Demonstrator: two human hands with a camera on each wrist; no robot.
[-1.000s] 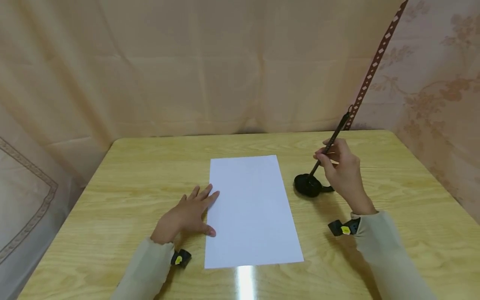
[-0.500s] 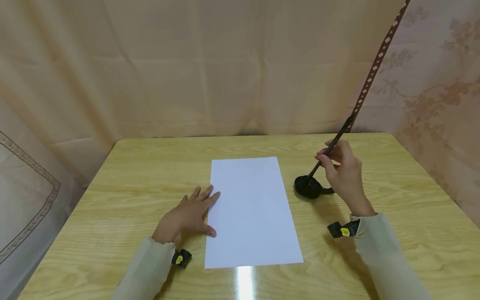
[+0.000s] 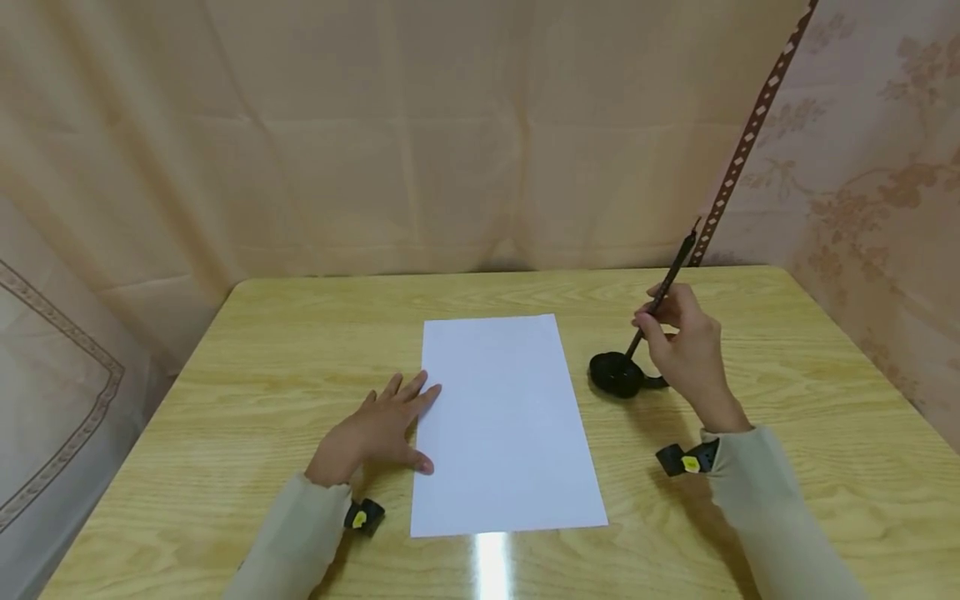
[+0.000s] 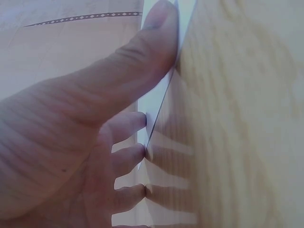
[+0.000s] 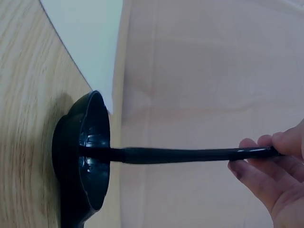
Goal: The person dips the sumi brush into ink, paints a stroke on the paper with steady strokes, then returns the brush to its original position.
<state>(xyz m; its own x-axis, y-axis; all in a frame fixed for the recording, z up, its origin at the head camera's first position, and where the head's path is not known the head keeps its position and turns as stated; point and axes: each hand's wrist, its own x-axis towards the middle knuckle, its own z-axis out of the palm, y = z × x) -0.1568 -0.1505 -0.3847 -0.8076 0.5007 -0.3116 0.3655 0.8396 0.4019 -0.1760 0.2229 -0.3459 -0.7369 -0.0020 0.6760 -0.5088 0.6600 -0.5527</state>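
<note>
My right hand (image 3: 686,350) pinches the shaft of a dark writing brush (image 3: 670,279) between thumb and fingertips. The brush slants, its top leaning right and away. In the right wrist view, the brush's tip end reaches into a black ink dish (image 5: 71,156) with a scalloped rim and glossy inside. A curved handle of the dish points toward my right hand. My left hand (image 3: 378,429) lies spread at the left edge of a blank white sheet of paper (image 3: 502,425). In the left wrist view, the thumb (image 4: 156,42) and fingertips press on the paper's edge.
A yellow wood-grain table (image 3: 300,333) bears the paper and dish. Tan curtain cloth (image 3: 450,150) hangs behind its far edge. Patterned cloth (image 3: 885,183) stands to the right, and pale cloth (image 3: 52,400) to the left. Small black wrist cameras sit at both sleeves.
The brush has shifted slightly in the dish, its lower end moving right toward the rim and its top swinging a little left. My left hand and the paper stay put.
</note>
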